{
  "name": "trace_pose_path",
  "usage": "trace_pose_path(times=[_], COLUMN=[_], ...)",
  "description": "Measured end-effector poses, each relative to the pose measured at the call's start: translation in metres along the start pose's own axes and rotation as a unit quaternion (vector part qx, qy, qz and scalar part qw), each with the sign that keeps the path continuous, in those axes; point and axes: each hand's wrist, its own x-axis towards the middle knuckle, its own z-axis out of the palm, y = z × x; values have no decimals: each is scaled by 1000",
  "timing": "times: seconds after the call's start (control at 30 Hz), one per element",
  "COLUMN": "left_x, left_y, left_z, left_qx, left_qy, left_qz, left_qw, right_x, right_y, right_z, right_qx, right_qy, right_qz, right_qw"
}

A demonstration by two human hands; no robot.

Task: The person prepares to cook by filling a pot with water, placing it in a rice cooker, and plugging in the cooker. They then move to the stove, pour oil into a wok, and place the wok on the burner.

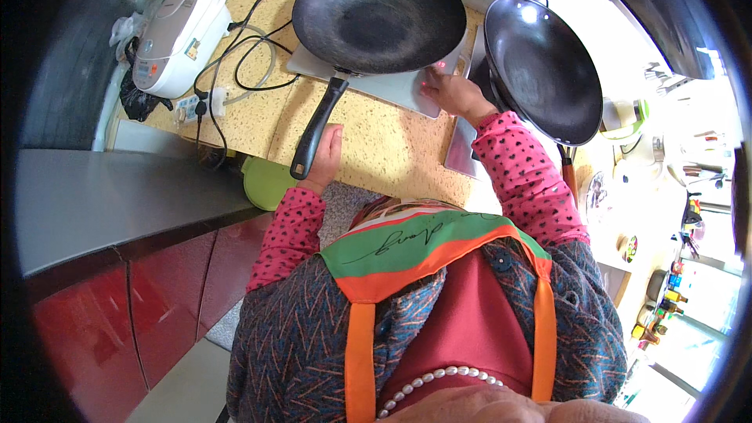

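A black wok (379, 17) sits on a pale induction cooker (388, 91), its handle (320, 126) pointing down toward me. Fingers of my right hand (458, 94) reach the cooker's front right corner, beside lit red digits; the fingertips are partly under the wok's rim, and no object shows in them. My left hand (326, 155) is at the counter's front edge, below and just right of the handle. Its visible fingers are straight and not wrapped around the handle, which hides part of the hand. The wok's inside shows no food.
A second dark wok (543, 70) stands to the right, above another flat cooker (462, 150). At the left are a white rice cooker (179, 41), a power strip (202, 104) and looped black cables (238, 50). A green round item (261, 183) lies below the counter (382, 147). A grey worktop (129, 200) extends left.
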Motion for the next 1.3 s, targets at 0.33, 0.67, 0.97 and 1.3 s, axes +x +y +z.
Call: trace_pose_path(times=[0.33,0.67,0.97,1.3], left_x=[-1,-1,1,2], left_y=[4,7,8,8], left_z=[0,0,-2,-1], left_qx=[15,10,28,20], left_qy=[-3,-1,-9,-4], left_qz=[-2,8,6,16], left_qw=[1000,1000,1000,1000], right_x=[2,-5,-6,-9], right_y=[5,1,3,5], right_z=[3,-3,-2,3], right_qx=[-11,-11,1,1], right_qy=[-11,-7,-21,-20], right_qz=[14,16,17,17], right_qw=[1000,1000,1000,1000])
